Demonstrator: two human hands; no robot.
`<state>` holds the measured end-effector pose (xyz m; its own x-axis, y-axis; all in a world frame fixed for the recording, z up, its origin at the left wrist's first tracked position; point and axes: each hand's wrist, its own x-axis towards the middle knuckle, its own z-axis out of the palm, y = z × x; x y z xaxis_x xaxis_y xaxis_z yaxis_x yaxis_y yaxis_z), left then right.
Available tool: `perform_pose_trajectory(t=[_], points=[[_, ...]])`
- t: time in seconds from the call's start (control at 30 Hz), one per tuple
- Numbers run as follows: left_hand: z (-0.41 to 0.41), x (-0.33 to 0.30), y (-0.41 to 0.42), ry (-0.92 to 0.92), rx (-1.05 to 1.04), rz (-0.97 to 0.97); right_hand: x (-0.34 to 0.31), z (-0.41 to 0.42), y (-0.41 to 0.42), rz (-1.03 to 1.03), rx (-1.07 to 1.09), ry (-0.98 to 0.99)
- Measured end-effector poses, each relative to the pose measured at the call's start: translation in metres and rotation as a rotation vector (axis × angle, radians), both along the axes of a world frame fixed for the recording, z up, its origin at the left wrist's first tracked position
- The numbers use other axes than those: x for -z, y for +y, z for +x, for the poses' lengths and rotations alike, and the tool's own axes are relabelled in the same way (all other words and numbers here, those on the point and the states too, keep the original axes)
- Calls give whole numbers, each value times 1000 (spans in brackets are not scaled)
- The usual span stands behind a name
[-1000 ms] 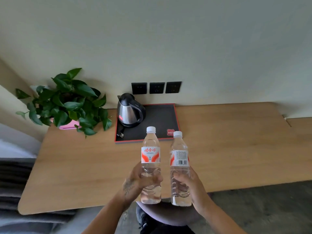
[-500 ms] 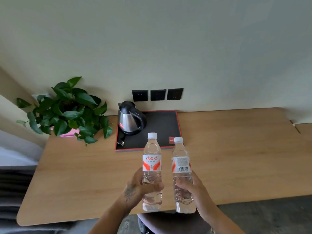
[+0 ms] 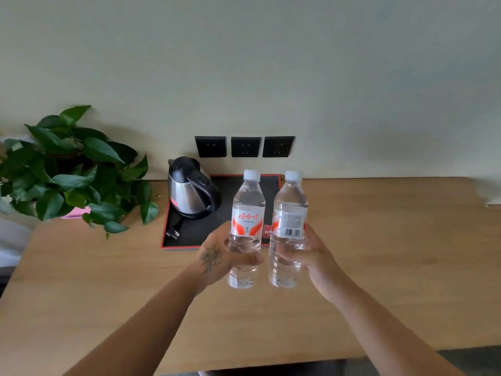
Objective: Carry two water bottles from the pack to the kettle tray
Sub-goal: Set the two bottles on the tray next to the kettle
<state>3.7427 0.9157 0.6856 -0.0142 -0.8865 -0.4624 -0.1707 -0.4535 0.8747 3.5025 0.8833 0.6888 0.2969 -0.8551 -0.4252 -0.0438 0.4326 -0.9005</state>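
Both hands are gripping upright water bottles above the worktop: the left hand point(image 3: 217, 263) is wrapping the left bottle point(image 3: 246, 229), the right hand point(image 3: 311, 260) the right bottle point(image 3: 288, 232). Behind them, near the back edge, the tray point(image 3: 189, 234) is carrying a kettle point(image 3: 191, 195).

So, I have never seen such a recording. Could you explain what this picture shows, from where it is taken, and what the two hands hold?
No machine here: a person wears a camera on the head, looking forward and down. The left hand holds one water bottle, the right hand holds another bottle, both upright above a wooden desk. On the desk lies a black tray with a red edge, bearing a steel kettle and its plug. A leafy plant stands left. Three sockets sit on the wall.
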Motion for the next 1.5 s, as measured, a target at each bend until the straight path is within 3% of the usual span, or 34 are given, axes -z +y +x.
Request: perform_pose_trajectory(t=[0.33,0.67,0.83,1.17,1.5], points=[[-14,59,-140,-121,-25,-180,55,5,-155,-165,-37,181],[-14,138,-216,-198,-52,-153,126,9,-233,-251,-144,269],[-15,163,-234,-125,-149,-149,150,13,-252,-289,-156,273],[-14,174,-249,-229,-115,-164,169,22,-269,-286,-158,335],[-20,170,-238,-133,-186,-67,165,30,-266,-295,-194,412]])
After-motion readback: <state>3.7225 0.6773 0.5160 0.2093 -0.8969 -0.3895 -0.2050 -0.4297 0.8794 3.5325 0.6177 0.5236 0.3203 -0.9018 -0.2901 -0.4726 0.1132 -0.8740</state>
